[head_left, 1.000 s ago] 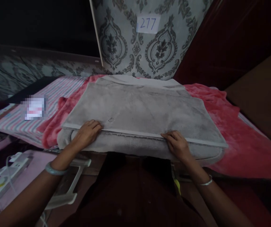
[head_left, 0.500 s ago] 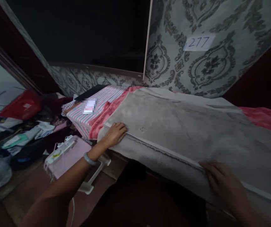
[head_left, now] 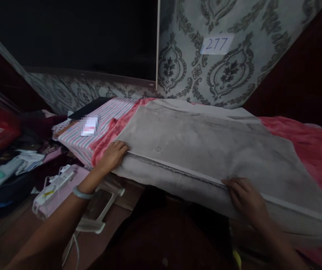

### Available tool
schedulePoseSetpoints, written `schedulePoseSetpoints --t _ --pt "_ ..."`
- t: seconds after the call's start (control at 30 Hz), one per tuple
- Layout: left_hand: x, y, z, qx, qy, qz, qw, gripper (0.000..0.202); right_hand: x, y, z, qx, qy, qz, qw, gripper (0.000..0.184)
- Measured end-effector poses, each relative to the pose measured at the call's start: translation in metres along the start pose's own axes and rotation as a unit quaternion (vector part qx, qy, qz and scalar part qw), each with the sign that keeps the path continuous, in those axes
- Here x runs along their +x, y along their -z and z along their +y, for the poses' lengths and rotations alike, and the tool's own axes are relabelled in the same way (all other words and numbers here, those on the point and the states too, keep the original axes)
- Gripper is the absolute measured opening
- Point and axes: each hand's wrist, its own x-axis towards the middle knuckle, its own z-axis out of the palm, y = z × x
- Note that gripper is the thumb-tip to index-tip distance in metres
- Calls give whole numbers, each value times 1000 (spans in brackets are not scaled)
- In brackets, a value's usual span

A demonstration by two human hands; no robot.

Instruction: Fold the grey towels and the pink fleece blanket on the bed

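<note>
A grey plush towel [head_left: 189, 138] lies spread in a folded layer over the bed-like surface in front of me, with a small embossed motif near its left part. Along its near side runs a pale hem, and a lower grey layer hangs below that. My left hand [head_left: 114, 153] grips the hem at the left corner, fingers curled over the top. Farther right, my right hand [head_left: 243, 193] pinches the same hem between thumb and fingers. Its fingertips are dim and partly hidden.
A pink blanket [head_left: 304, 142] and a striped cloth [head_left: 104, 116] lie under and beside the towel; a phone [head_left: 90, 125] rests on the stripes. At lower left stand a power strip [head_left: 55, 183] and a white frame [head_left: 107, 210]. Clothes [head_left: 11, 165] are heaped at far left.
The view has swung to the right, so everything sits farther left. Both hands keep to the towel's hem, and its right end now shows lying over the pink blanket.
</note>
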Motion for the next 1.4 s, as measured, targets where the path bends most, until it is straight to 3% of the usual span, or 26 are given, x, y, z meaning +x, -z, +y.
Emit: schedulePoseSetpoints --t 0.27,0.4,0.5,0.6,0.67,0.77,0.9,1.0,1.1,1.27,1.4 --pt "-5 -7 -2 12 29 -1 1000 26 0 3 -9 27 -24 26 999 20" --pt "0 6 -7 -33 10 -5 999 24 5 12 -12 70 -45 -8 997 21" --pt "17 21 -12 -87 7 -23 996 26 27 22 -7 72 -65 -51 994 31" --pt "49 26 -4 -93 23 5 995 35 69 23 -2 37 -74 -48 995 34" --pt "72 20 9 -77 20 18 997 45 100 16 -6 19 -65 -51 996 40" --pt "94 0 31 -39 33 -45 998 60 127 -7 -26 9 -34 -124 992 54" --pt "94 -26 41 -3 101 -139 985 64 117 -35 -51 61 9 -258 964 59" --pt "89 -29 37 -6 117 -149 982 64 103 -38 -51 105 14 -276 955 59" --pt "97 -20 32 -25 119 -140 983 58 113 -33 -38 151 18 -262 953 50" --pt "149 -4 15 -42 158 -92 982 41 168 -44 -29 116 -13 -198 973 49" --pt "201 -6 -15 -51 259 -85 961 42 187 -67 -40 65 -28 -249 966 57"
